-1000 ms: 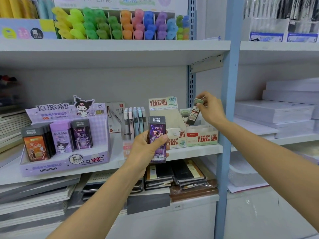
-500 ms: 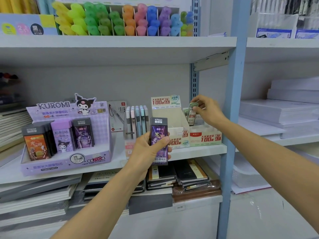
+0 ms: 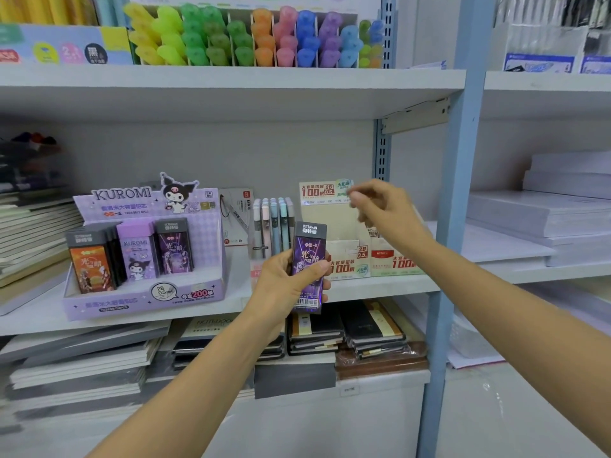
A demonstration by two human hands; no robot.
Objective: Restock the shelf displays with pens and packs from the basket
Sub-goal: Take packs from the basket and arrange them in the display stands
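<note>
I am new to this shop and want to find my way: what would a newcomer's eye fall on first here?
First, the row of bright rainbow-coloured plastic highlighters on the top shelf. Next, the dark purple rectangular pack that the left hand grips at the centre, before the middle shelf. Then the lilac cardboard Kuromi display box at that shelf's left, while the right hand hovers, blurred, by the beige cardboard boxes.

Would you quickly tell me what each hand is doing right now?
Left hand: holding the purple pack.
Right hand: loosely curled, nothing visible in it.
</note>
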